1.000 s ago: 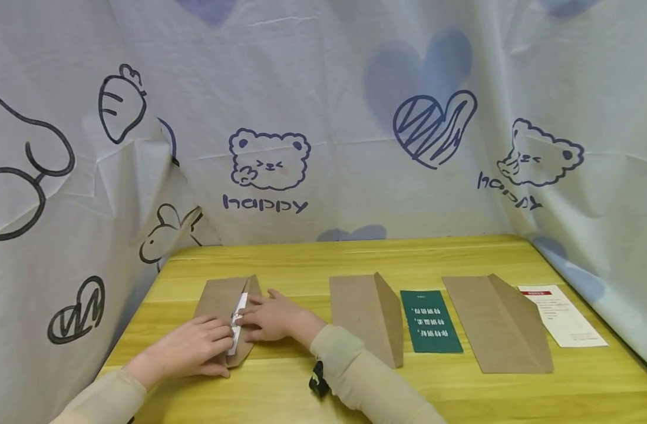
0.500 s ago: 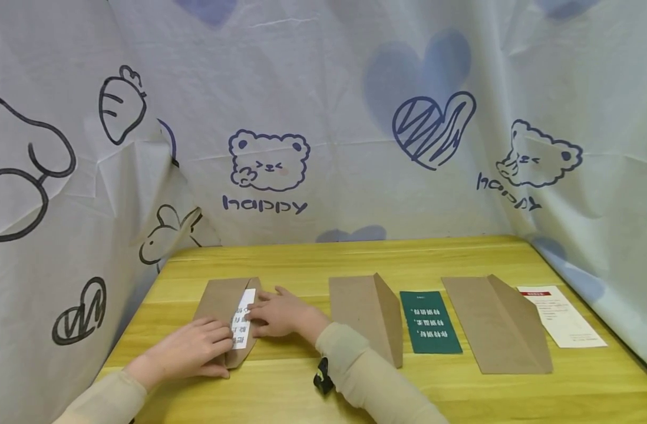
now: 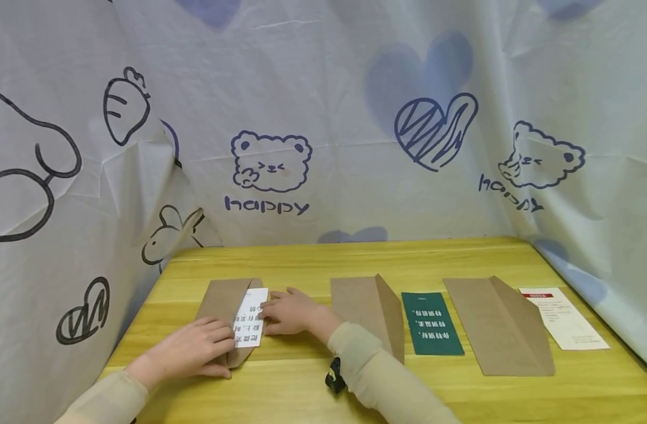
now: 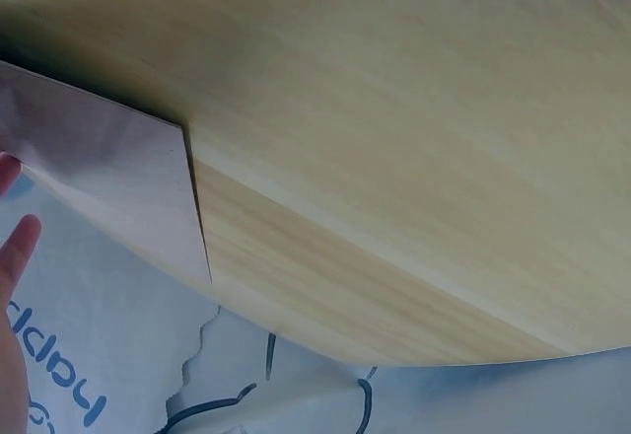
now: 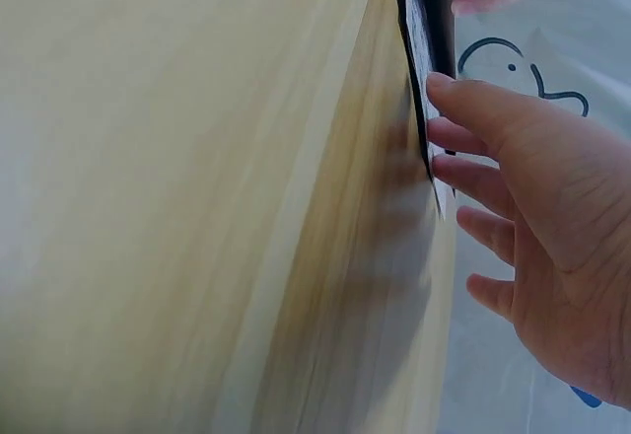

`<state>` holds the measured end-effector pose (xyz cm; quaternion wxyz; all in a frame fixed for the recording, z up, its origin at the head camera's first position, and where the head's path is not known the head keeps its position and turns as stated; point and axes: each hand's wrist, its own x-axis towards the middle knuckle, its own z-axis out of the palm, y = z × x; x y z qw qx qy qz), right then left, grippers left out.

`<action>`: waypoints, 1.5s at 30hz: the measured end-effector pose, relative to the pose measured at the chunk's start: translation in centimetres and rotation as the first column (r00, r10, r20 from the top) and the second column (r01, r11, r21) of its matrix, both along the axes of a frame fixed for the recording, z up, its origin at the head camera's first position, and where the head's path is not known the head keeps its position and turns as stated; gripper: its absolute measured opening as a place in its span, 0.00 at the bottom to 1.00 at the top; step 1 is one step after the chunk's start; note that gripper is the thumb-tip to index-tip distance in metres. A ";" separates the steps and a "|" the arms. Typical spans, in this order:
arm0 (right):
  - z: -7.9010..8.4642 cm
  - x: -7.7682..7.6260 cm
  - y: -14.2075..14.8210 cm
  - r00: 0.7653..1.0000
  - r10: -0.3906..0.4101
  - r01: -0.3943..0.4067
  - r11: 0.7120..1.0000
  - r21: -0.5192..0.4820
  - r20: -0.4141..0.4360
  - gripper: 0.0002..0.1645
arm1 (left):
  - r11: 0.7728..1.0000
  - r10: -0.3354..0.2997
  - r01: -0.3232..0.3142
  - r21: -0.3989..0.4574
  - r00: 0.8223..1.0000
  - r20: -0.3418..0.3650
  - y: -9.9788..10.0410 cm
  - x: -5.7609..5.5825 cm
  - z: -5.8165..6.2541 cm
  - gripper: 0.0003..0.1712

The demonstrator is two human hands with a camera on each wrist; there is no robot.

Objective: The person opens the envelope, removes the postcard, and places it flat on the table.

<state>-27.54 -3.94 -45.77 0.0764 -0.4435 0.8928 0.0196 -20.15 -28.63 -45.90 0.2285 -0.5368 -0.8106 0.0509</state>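
At the left of the table lies a brown paper envelope (image 3: 214, 303). A white card (image 3: 250, 324) with dark printed characters sticks out of its right-hand opening. My left hand (image 3: 193, 347) rests its fingers on the envelope's near part, and the thumb lies by the near edge. My right hand (image 3: 291, 312) pinches the right edge of the card; the right wrist view shows the thumb (image 5: 483, 104) and fingers at the card's edge. In the left wrist view only a corner of the envelope (image 4: 118, 168) and two fingertips show.
Right of the hands lie a second brown envelope (image 3: 355, 300), a dark green card (image 3: 432, 324), a third envelope (image 3: 493, 324) and a white card with a red band (image 3: 564, 318). A white curtain (image 3: 350, 176) with drawings closes off the back and sides of the wooden table (image 3: 302, 388).
My right hand has moved to the right, and the white card has slid further out of the envelope, so more print shows. My left hand has stayed on the envelope.
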 end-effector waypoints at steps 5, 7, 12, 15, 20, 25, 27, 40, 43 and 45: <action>0.0 0.0 0.3 1.000 0.004 -0.004 1.000 -0.020 0.001 0.27 | 1.000 -0.006 0.006 0.005 1.000 -0.004 0.0 0.0 -0.1 0.24; -0.1 -0.1 0.2 1.000 0.011 -0.012 0.999 -0.035 -0.020 0.26 | 1.000 -0.008 0.008 0.008 1.000 -0.001 0.0 0.0 -0.1 0.24; -0.5 -0.6 -0.6 0.993 0.026 -0.037 0.995 -0.096 -0.118 0.19 | 1.000 -0.005 0.005 0.012 1.000 0.008 0.1 0.1 -0.1 0.23; -1.0 -0.8 -1.2 0.988 -0.004 -0.016 0.992 -0.124 -0.155 0.18 | 1.000 0.000 0.000 0.013 1.000 0.011 0.2 0.1 -0.1 0.23; -1.5 -1.2 -2.3 0.982 -0.110 0.089 0.986 -0.140 -0.152 0.22 | 1.000 -0.007 0.007 0.016 1.000 0.023 0.3 0.1 -0.1 0.22; -1.7 -1.6 -3.2 0.956 -0.264 0.246 0.959 -0.143 -0.126 0.33 | 1.000 -0.005 0.004 0.019 1.000 0.029 0.2 0.0 -0.1 0.23; -1.7 -1.8 -3.4 0.942 -0.314 0.299 0.946 -0.128 -0.120 0.38 | 1.000 -0.005 0.005 0.017 1.000 0.025 0.2 0.0 -0.1 0.23; -1.9 -2.2 -3.9 0.897 -0.434 0.426 0.899 -0.099 -0.078 0.50 | 0.999 -0.022 0.022 0.024 1.000 0.008 0.0 -0.1 -0.2 0.23; -1.9 -2.1 -3.8 0.897 -0.435 0.427 0.899 -0.098 -0.082 0.50 | 0.999 -0.023 0.022 0.025 1.000 0.007 0.0 -0.1 -0.2 0.24; -1.8 -2.1 -3.8 0.896 -0.436 0.428 0.898 -0.097 -0.081 0.51 | 1.000 -0.019 0.019 0.025 1.000 0.007 0.0 -0.1 -0.2 0.23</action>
